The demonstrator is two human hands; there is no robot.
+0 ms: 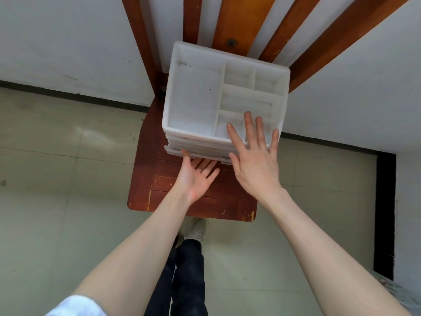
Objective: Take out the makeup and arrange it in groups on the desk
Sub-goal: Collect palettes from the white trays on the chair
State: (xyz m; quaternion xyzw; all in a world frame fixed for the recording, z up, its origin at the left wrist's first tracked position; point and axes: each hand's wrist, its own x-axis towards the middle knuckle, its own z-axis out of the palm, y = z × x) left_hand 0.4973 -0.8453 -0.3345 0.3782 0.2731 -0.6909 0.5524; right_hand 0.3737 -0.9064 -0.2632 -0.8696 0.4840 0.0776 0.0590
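Note:
A white plastic makeup organizer [193,99] stands on the seat of a brown wooden chair [159,190]. Its top tray is split into several compartments, and all that I can see hold nothing. Below the tray are clear drawer fronts [200,151]. My left hand [197,174] is palm up with straight fingers reaching under the front of the lower drawers. My right hand [255,153] lies flat, fingers spread, on the organizer's front right corner. No makeup shows in view.
The chair's slatted back [232,21] rises against a white wall [68,42]. Pale floor tiles [57,179] surround the chair. My legs and a shoe [196,231] stand just in front of the seat. A dark gap [385,213] opens at the right.

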